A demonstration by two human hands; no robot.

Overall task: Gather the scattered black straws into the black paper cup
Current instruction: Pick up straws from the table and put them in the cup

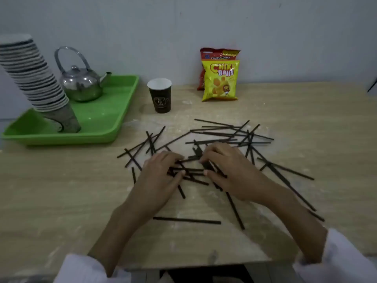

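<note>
Several black straws (224, 137) lie scattered and crossed over the middle of the wooden table (61, 190). A black paper cup (159, 97) with a white inside stands upright behind them, with nothing visible in it. My left hand (161, 176) and my right hand (228, 170) rest palm down on the pile, facing each other. Their fingertips pinch a small bunch of straws (191, 170) between them. One straw (186, 220) lies alone nearer to me.
A green tray (114, 119) at the left holds a steel kettle (81, 82) and a leaning stack of paper cups (34, 78). Two snack bags (220, 78) stand against the wall behind the straws. The table's front edge is close below my forearms.
</note>
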